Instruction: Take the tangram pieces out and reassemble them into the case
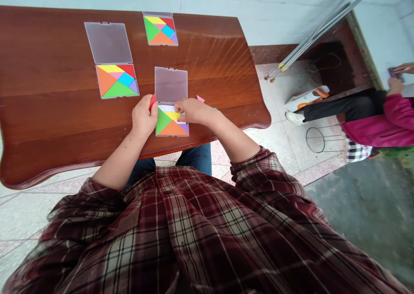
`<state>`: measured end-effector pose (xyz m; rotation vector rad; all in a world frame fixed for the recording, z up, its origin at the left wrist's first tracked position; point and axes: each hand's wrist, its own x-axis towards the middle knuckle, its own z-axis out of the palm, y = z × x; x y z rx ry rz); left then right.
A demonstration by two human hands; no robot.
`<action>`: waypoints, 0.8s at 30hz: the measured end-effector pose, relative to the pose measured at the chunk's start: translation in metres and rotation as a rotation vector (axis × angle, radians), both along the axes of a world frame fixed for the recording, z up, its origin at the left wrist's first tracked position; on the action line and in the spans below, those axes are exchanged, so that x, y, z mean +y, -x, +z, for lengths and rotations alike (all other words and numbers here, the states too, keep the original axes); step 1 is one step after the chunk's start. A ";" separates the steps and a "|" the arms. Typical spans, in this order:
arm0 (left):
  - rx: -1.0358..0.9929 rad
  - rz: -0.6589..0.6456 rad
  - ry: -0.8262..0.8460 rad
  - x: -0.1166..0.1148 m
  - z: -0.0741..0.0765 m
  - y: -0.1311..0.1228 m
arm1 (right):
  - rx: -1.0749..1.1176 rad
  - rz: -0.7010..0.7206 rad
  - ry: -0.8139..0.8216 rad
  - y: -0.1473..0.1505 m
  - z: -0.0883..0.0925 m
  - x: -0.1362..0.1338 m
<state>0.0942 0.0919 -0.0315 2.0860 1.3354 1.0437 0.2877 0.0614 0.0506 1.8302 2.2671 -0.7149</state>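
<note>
An open clear tangram case [171,84] lies on the table in front of me, its lid folded back. In its tray sit a green triangle [162,120], an orange triangle [175,129] and a purple piece [184,129]. My left hand [144,115] is at the tray's left edge, closed on a red tangram piece [152,102]. With bent fingers my right hand [190,110] pinches a yellow parallelogram [172,115] over the tray. Beside the right wrist lie a pink triangle [200,99] and a blue piece [215,108], mostly hidden by the wrist.
Two filled tangram cases, one at left [117,81] and one at the back [161,30], lie on the wooden table [48,91]. Crutches [307,39] lean at the right. A person in a magenta top [381,123] sits nearby, near a wire stand [315,140].
</note>
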 end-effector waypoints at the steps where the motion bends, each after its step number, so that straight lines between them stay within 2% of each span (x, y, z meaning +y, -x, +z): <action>1: 0.002 -0.001 0.000 0.000 0.000 0.000 | -0.023 0.013 -0.013 0.001 -0.001 -0.001; 14: 0.007 -0.004 0.049 0.000 0.004 0.003 | -0.115 0.027 -0.064 0.005 0.005 -0.008; 18: -0.047 0.005 0.059 0.000 0.005 0.004 | -0.110 0.040 -0.096 0.004 0.008 -0.008; 24: -0.174 0.050 0.072 -0.001 0.007 0.003 | -0.020 -0.017 -0.108 -0.005 0.009 0.001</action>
